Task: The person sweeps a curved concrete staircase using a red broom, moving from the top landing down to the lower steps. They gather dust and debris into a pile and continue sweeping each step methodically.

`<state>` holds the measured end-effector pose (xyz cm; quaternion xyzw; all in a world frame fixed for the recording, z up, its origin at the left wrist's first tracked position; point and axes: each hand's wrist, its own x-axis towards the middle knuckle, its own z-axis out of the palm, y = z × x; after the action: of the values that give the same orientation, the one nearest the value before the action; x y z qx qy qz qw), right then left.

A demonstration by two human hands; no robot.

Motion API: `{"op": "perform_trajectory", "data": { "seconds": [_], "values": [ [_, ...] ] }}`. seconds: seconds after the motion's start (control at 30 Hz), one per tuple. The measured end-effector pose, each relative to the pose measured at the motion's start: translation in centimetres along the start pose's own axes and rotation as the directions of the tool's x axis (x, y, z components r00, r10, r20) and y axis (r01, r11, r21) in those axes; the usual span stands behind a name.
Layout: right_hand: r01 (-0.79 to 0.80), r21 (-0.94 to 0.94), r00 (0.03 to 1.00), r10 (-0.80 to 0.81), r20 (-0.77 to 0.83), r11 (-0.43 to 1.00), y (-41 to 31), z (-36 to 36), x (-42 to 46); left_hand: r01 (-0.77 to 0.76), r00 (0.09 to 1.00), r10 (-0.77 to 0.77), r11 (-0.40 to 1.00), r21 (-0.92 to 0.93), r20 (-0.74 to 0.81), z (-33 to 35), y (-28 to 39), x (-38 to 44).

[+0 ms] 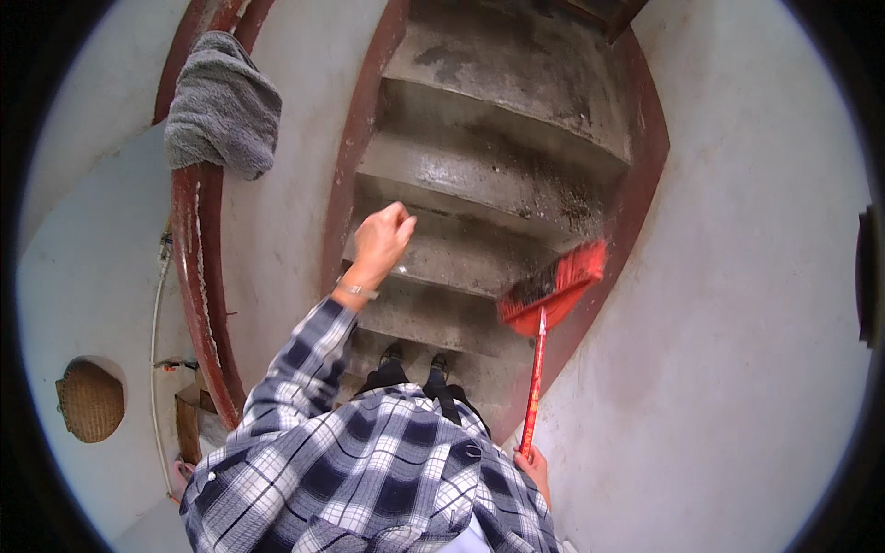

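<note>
In my right hand (534, 471) is the lower end of a red broom handle (534, 387), which bears printed writing. The broom head (553, 289) is raised in front of me, with red and black bristles turned up and away, slightly blurred. It hangs over the right side of the concrete stairs (442, 228). My left hand (384, 238) is curled into a fist over the left part of the steps, a band around its wrist, and I see nothing in it. Dark specks of dirt (581, 207) lie on a step beyond the broom head.
Along the left runs a worn red handrail (200, 276) with a grey towel (225, 107) draped over it. My feet (437, 366) stand on a lower step. A white wall (726, 276) rises on the right. A woven basket (91, 401) is at far left.
</note>
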<state>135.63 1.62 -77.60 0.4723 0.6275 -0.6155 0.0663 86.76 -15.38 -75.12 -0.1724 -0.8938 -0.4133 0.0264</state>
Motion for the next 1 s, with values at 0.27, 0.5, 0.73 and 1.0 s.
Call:
{"op": "perform_trajectory", "data": {
  "seconds": [0.27,0.5,0.73,1.0],
  "values": [
    [0.172,-0.762,0.920,-0.379,-0.103,0.624,-8.0,1.8,-0.2,0.027,0.861,-0.021,1.000,0.004,-0.509,-17.5,2.7,-7.1],
    [0.202,-0.766,0.938,-0.345,-0.028,0.611,-15.4,3.3,2.9,0.111,0.779,0.120,0.940,0.323,-0.616,-25.0,2.4,-6.5],
    [0.297,-0.953,0.812,-0.541,0.218,0.063,-26.3,4.3,5.7,0.201,0.915,-0.096,0.951,0.235,-0.393,-27.4,-1.4,-4.6],
    [0.299,-0.808,0.545,-0.604,0.581,-0.508,-40.2,10.5,12.7,0.282,0.889,-0.102,0.890,0.358,-0.446,-27.3,-3.2,-3.0]
  ]
}}
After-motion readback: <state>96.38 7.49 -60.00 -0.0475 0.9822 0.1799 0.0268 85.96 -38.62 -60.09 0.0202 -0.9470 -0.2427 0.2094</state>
